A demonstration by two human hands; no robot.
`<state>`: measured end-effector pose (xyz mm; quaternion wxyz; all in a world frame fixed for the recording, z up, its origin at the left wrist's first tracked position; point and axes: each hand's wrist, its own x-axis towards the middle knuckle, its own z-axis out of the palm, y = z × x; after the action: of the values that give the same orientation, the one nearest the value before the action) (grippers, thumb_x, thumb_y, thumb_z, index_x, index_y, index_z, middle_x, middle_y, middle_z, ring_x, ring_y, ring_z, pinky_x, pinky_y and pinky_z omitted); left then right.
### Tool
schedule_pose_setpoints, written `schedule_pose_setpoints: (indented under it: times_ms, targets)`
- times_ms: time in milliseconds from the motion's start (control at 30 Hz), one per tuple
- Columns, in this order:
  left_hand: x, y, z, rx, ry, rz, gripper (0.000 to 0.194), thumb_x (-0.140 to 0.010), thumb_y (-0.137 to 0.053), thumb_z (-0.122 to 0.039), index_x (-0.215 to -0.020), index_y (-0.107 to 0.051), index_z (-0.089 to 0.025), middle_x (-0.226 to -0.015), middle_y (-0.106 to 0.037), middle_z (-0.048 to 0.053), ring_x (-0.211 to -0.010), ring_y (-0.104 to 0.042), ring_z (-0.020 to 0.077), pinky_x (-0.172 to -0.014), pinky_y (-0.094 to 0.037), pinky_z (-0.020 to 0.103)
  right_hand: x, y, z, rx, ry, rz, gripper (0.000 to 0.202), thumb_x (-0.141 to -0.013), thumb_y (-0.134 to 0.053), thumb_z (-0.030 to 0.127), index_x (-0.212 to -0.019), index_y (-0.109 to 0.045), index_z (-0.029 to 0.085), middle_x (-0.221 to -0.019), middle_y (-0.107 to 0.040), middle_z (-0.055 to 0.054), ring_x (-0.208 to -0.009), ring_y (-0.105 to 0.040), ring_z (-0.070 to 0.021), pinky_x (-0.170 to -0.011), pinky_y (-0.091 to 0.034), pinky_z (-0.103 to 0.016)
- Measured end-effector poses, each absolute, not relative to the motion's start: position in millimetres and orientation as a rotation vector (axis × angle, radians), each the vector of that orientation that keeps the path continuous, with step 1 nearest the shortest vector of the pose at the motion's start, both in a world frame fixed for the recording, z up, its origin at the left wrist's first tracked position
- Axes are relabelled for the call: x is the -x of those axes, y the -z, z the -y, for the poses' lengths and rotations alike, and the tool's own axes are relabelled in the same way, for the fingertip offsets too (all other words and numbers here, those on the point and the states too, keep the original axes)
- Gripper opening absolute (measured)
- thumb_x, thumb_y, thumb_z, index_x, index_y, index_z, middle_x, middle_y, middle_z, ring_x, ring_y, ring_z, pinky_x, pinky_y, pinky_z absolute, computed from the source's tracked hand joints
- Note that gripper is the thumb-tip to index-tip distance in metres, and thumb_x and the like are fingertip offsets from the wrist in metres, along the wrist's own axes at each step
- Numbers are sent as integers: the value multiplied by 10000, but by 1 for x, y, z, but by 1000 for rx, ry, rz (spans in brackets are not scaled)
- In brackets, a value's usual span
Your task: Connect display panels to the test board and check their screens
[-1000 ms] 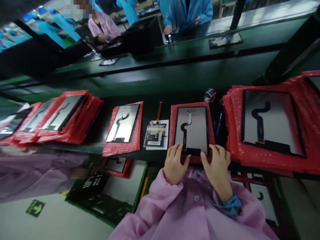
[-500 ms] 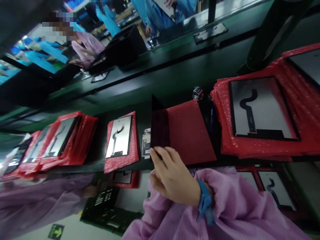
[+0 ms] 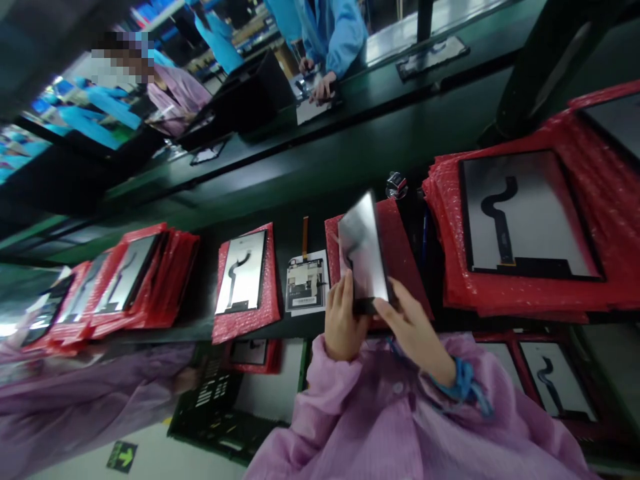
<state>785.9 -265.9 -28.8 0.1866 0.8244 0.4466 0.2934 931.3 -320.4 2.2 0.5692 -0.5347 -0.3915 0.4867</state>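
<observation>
An LCD screen panel [image 3: 361, 243] with a silvery back and a dark flex cable is held up at a tilt. My left hand [image 3: 343, 323] is closed on its lower left side, and my right hand [image 3: 413, 330] grips its lower right corner. Beneath the panel lies a red bubble-wrap sheet [image 3: 400, 247] on the dark bench. To the left is a small circuit board [image 3: 306, 283] on a white base, with an orange ribbon cable sticking up from it. Farther left, another screen panel [image 3: 243, 270] rests on red bubble wrap.
A pile of red bubble wrap topped by a panel [image 3: 525, 213] stands at right; more wrapped panels [image 3: 125, 280] are at left. A green crate [image 3: 215, 420] sits below the bench edge. A neighbour's sleeve [image 3: 100, 387] reaches in from the left. Co-workers sit across the line.
The panel has turned from dark face to silvery back and now stands tilted over the red wrap. The right hand has moved right; the left hand has come into view. The circuit board is uncovered.
</observation>
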Motion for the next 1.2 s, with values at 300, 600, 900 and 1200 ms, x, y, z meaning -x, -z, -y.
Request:
schedule_pose_setpoints:
  times_ms: [300,600,900,1200]
  targets:
    - [-780,45,277,-2497,-766,-1312,527,-981,-479,-340,-1469,-393,-161,-1425,-522,162,-1357,-432,274,-1117,-403,487,-960,23,335,1890,-728,1090,490,-913,-483,347,-1341,-511,110,-1159,-638,-168,-986,-627,-291,-895,-536,-522]
    - [-775,59,289,-2478,-851,-1427,501,-960,-528,-291,-1430,-445,-136,-1398,-538,182,-1335,-464,279,-1095,-432,466,-954,21,329,2301,-221,1380,531,-977,-339,310,-1354,-473,-39,-1143,-592,-269,-1050,-549,-355,-900,-468,-522]
    - [-769,61,284,-2435,-906,-1379,467,-968,-513,-299,-1402,-427,-150,-1349,-573,178,-1292,-520,272,-1059,-474,476,-975,19,301,2179,-683,1093,339,-833,-567,414,-1036,-579,143,-960,-637,-132,-958,-589,-288,-844,-471,-424]
    - [-756,31,280,-1781,-992,-1220,448,-891,-606,-399,-1281,-542,-190,-1405,-535,155,-1344,-485,274,-1106,-437,460,-967,-35,300,1651,-830,1021,252,-772,-634,418,-830,-496,215,-703,-484,41,-609,-445,-119,-567,-409,-257]
